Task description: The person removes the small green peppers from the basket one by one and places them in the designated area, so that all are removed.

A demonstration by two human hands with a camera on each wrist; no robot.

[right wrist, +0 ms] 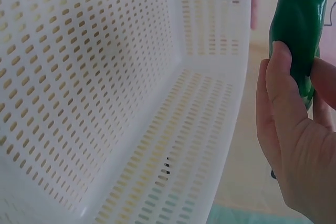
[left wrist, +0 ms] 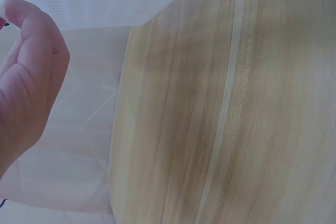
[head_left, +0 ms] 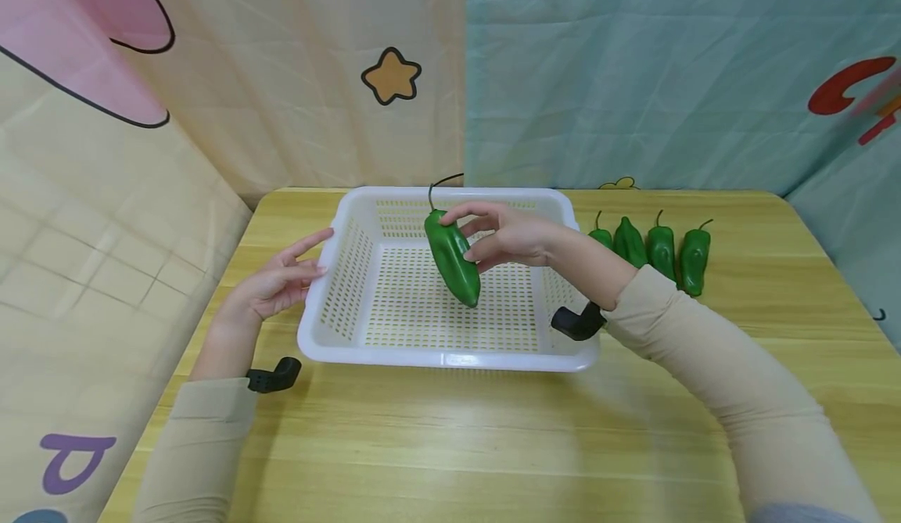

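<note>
A green pepper (head_left: 453,261) with a long thin stem is pinched between the thumb and fingers of my right hand (head_left: 510,234). It hangs tilted above a white perforated plastic basket (head_left: 450,359), whose inside shows no other pepper. The right wrist view has the same pepper (right wrist: 299,19) close up, beside the basket wall. My left hand (head_left: 281,277) touches the basket's left rim with its fingertips, fingers fairly straight. In the left wrist view part of that hand (left wrist: 31,66) appears at the basket's edge.
Several more green peppers (head_left: 660,251) lie in a row on the wooden table (head_left: 450,437), right of the basket and partly behind my right forearm. Printed curtains (head_left: 633,69) hang behind the table and at its sides. Each wrist carries a black camera mount (head_left: 579,323).
</note>
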